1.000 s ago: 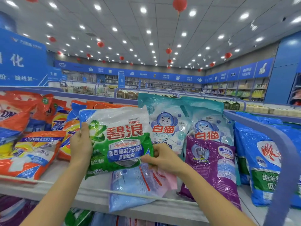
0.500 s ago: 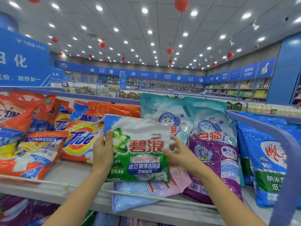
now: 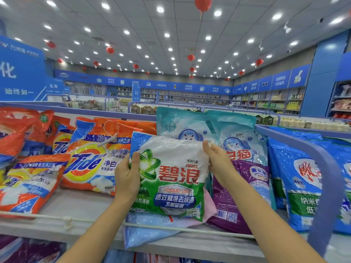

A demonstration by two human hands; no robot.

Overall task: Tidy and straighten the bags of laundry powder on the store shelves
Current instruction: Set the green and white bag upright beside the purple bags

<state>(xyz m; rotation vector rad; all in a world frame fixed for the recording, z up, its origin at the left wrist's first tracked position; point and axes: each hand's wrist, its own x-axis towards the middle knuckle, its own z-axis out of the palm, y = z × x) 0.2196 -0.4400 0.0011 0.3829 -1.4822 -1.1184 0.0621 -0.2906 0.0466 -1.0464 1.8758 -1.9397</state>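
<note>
I hold a green and white Ariel laundry powder bag (image 3: pixel 174 179) upright over the top shelf (image 3: pixel 79 205). My left hand (image 3: pixel 127 177) grips its left edge, thumb on the front. My right hand (image 3: pixel 218 160) holds its upper right edge. Under it lies a pale blue and pink bag (image 3: pixel 150 228), flat and sticking out over the shelf front. An orange Tide bag (image 3: pixel 91 164) leans just to the left. Behind stand teal cat-logo bags (image 3: pixel 182 126), and a purple bag (image 3: pixel 247 196) leans to the right.
More orange bags (image 3: pixel 24 177) are piled at the far left. Blue bags (image 3: pixel 303 183) stand at the right behind a curved blue rail (image 3: pixel 330 168). A thin white wire rail (image 3: pixel 62 218) runs along the shelf front. A lower shelf holds purple bags (image 3: pixel 32 251).
Both hands have carried the Ariel bag to the right and turned it upright, uncovering the Tide bag. My right hand has shifted from the bag's lower edge up to its top right edge.
</note>
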